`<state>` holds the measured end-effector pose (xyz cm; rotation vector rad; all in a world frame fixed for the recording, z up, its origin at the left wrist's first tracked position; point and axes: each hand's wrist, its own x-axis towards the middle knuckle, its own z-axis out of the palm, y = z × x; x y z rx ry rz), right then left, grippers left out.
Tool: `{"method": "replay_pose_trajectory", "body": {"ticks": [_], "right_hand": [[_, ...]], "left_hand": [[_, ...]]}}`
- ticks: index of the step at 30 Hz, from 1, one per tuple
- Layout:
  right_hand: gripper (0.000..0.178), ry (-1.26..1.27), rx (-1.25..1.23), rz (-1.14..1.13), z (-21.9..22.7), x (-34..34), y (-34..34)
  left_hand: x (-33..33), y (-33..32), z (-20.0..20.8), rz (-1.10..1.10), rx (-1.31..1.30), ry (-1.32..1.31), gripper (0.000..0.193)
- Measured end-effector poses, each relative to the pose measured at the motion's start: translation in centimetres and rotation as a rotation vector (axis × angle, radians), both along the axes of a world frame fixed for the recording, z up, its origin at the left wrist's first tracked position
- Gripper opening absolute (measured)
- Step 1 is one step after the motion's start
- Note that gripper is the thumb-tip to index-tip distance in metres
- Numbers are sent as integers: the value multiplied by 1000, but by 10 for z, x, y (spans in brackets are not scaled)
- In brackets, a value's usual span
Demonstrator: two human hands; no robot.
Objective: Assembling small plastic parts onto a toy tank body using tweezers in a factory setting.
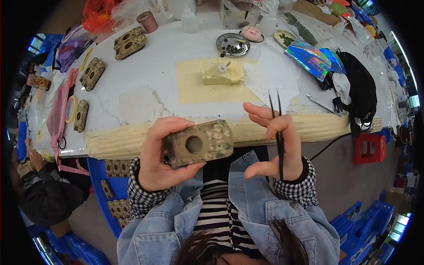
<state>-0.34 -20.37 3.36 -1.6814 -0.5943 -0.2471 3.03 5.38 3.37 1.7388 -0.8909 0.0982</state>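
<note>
My left hand (160, 152) grips a camouflage-painted model tank hull (214, 145) between thumb and fingers, just in front of the table edge. The hull has one round dark hole, and pale and green patches mark its right end. My right hand (287, 141), to the right of the hull and apart from it, holds black tweezers (280, 145) against the fingers. The tweezers' tips point away from me and stand slightly apart, with nothing visible between them. My right thumb is stretched toward the hull.
Similar hulls (130, 43) lie at the table's left, near a tape roll (71, 109). A tape-covered block (221, 80) and a round dish (232, 39) with small dark pieces stand ahead. A blue tray (98, 179) holds more hulls below left. Another person (48, 190) sits left; a red stool (369, 150) stands right.
</note>
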Motion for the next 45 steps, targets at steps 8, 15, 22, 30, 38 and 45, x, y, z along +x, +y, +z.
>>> {"method": "replay_pose_trajectory", "body": {"ticks": [8,15,22,30,38,45], "right_hand": [[51,-85,71,-25,-7,2,26],[55,-91,-11,-114,-1,6,37],[41,-324,-128,-233,9,25,23],[12,-412,-543,-558,31,85,13],[18,-410,-530,-579,11,106,15],[16,-388,-520,-541,9,110,17]], "left_hand": [[-1,-20,-12,-124,-349,198,95],[-7,-51,-37,-271,-855,838,95],[6,-43,-33,-406,-1096,983,75],[23,-43,-40,-694,-1368,1145,75],[21,-44,-39,-597,-1359,1179,77],[19,-44,-38,-593,-1308,1228,80]]}}
